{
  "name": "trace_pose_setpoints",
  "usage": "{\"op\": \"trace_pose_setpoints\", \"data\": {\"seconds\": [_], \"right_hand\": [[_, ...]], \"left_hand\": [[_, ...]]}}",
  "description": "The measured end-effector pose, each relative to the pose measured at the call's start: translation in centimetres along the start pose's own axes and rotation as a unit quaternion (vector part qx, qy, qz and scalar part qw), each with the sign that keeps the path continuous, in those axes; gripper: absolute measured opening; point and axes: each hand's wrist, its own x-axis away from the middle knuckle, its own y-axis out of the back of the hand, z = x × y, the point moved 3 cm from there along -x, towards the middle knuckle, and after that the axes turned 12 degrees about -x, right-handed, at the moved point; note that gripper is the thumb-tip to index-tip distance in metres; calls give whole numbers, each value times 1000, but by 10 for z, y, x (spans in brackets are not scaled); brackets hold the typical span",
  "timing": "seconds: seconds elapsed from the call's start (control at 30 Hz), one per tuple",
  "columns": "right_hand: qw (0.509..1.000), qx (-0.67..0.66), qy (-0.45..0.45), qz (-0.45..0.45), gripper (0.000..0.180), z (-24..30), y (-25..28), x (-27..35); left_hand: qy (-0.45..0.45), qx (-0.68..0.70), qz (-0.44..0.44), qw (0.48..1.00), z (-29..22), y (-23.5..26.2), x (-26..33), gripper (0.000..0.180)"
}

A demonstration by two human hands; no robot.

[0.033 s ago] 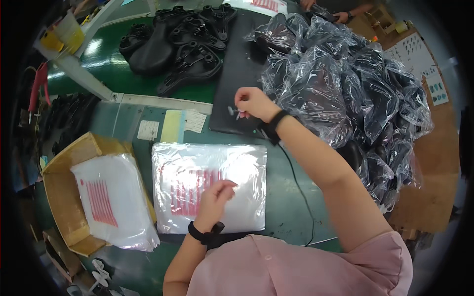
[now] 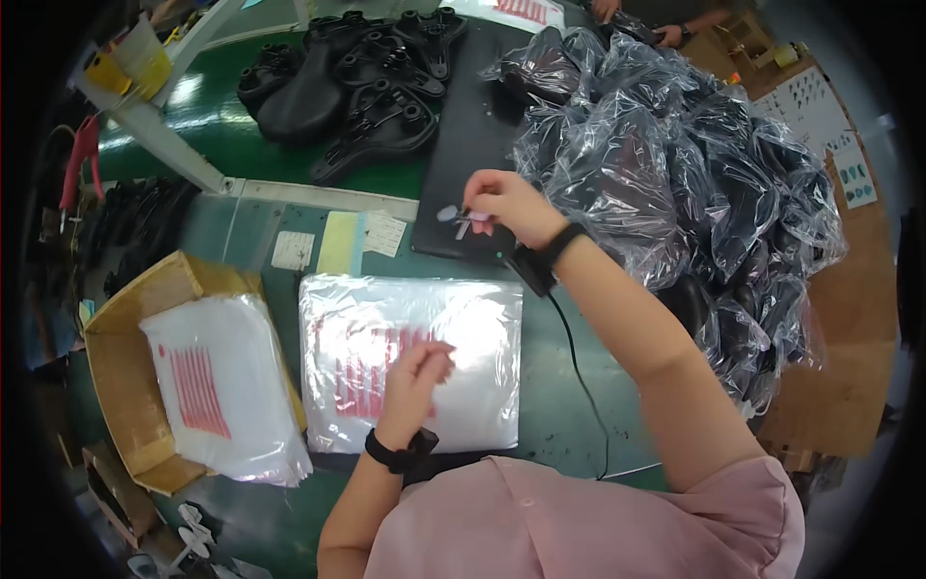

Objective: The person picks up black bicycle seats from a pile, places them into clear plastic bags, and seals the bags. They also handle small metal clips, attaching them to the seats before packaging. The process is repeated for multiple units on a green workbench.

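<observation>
My right hand (image 2: 509,207) is closed in a pinch over the black mat (image 2: 473,116). Between its fingertips is a small whitish piece (image 2: 463,230) whose kind I cannot make out. Another small pale piece (image 2: 447,213) shows just beside the fingertips. My left hand (image 2: 413,384) hovers over or rests on a stack of clear plastic bags (image 2: 482,405) with red print. Its fingers are curled together; what they hold, if anything, is hidden. Both wrists wear black bands, and a cable runs from the right one.
Black bicycle saddles (image 2: 299,106) lie on the green surface at the far left. Saddles wrapped in clear plastic (image 2: 627,164) are heaped at right. A cardboard box (image 2: 121,386) holds more bags. Paper slips (image 2: 340,243) lie behind the stack. Another person's hands (image 2: 666,37) show at the far edge.
My right hand has shifted slightly right, and the pale pieces by its fingertips show more plainly. My left hand has moved slightly up and left over the bags.
</observation>
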Motion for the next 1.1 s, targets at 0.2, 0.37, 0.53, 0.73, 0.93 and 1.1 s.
{"op": "trace_pose_setpoints", "data": {"seconds": [0.2, 0.37, 0.53, 0.73, 0.93, 1.1], "right_hand": [[939, -333, 31, 82, 5, 31, -76, 139], [927, -364, 35, 89, 2, -17, -105, 210], [955, -275, 58, 91, 5, -42, -130, 270], [980, -134, 106, 101, 11, -36, -154, 331], [976, 38, 215, 19, 34, -27, -151, 371], [975, -11, 218, 47, 48, -14, -156, 396]], "left_hand": [[-81, 159, 41, 983, -33, -25, 41, 51], [-98, 357, 21, 929, -44, -35, 86, 36], [-117, 265, -22, 957, -42, -41, 127, 25], [-139, 139, -44, 979, -60, -66, 176, 23], [-144, 2, -75, 987, -75, -86, 216, 22], [-191, -92, -18, 977, -95, -104, 228, 25]]}}
